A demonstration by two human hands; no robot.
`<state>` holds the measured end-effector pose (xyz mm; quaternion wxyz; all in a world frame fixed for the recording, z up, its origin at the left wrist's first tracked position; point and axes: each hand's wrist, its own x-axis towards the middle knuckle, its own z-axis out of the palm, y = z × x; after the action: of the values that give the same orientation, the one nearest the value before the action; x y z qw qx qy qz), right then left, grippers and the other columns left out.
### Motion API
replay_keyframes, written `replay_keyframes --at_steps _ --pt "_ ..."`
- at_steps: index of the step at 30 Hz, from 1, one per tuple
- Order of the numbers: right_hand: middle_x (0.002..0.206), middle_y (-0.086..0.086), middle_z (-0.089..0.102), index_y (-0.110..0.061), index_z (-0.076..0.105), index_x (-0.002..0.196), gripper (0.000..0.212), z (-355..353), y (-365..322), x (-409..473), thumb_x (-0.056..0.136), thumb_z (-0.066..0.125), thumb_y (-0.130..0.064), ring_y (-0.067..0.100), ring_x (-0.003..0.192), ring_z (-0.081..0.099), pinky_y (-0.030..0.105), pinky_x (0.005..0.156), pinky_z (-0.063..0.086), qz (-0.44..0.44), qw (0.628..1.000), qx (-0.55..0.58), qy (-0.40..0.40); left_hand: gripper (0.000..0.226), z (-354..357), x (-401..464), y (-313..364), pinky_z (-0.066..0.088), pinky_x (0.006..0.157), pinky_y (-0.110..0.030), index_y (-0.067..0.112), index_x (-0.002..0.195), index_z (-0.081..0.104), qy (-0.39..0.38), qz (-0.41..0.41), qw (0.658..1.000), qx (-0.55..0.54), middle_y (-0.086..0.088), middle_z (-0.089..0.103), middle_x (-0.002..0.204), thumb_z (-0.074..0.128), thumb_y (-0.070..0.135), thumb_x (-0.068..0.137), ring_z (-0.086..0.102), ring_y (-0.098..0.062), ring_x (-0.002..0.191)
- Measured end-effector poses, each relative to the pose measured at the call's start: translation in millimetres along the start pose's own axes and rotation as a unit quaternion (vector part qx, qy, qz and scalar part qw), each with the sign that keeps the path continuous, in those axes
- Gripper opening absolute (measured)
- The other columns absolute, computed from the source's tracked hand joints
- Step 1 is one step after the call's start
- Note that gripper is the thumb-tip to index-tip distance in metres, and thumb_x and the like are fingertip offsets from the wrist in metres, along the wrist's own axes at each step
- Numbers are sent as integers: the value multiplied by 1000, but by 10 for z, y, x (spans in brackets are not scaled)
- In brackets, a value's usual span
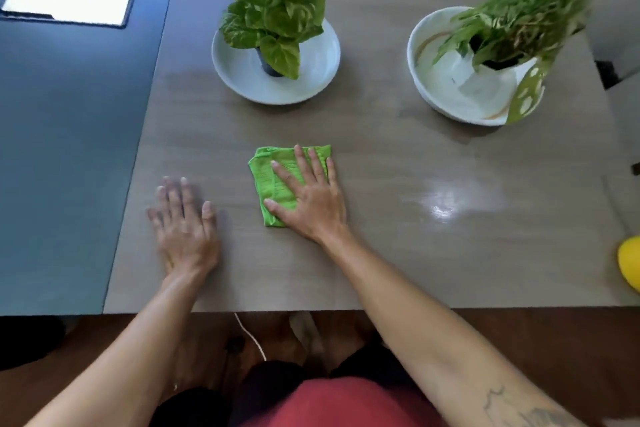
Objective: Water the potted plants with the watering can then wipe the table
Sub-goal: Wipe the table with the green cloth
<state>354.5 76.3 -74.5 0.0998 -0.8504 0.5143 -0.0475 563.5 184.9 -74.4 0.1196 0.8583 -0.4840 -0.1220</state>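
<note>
A folded green cloth (pixel 272 180) lies on the grey-brown table (pixel 381 253) near its middle. My right hand (pixel 308 194) presses flat on the cloth with fingers spread. My left hand (pixel 183 222) rests flat on the bare tabletop to the left of the cloth, holding nothing. Two potted plants stand at the back: a broad-leaved one (pixel 277 7) in a white dish (pixel 239 76), and a narrow-leaved one (pixel 523 17) in a white bowl (pixel 440 94). A yellow object (pixel 630 265), perhaps the watering can, shows at the right edge.
A dark blue surface (pixel 69 149) adjoins the table on the left, with a bright rectangular panel (pixel 67 5) set in it. A shiny wet-looking patch (pixel 446 204) reflects light right of the cloth. The table's front edge runs just before my forearms.
</note>
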Motion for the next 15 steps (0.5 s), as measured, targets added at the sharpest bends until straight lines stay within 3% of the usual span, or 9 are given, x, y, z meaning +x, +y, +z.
replay_keyframes --at_steps 6,15 --pt "166 2 11 -49 23 151 75 -203 804 -508 83 37 -78 23 153 7 51 123 5 82 997 -7 9 76 308 -9 1014 -4 125 -44 5 158 19 -25 115 993 -20 -14 8 167 12 52 99 4 -27 155" --pt "167 0 4 -51 13 152 75 -527 2067 -1214 85 30 -81 22 154 2 51 123 6 210 977 -27 6 75 647 -132 1961 -8 125 -42 7 159 10 -76 192 979 2 -10 -3 168 9 53 100 -7 -23 155"
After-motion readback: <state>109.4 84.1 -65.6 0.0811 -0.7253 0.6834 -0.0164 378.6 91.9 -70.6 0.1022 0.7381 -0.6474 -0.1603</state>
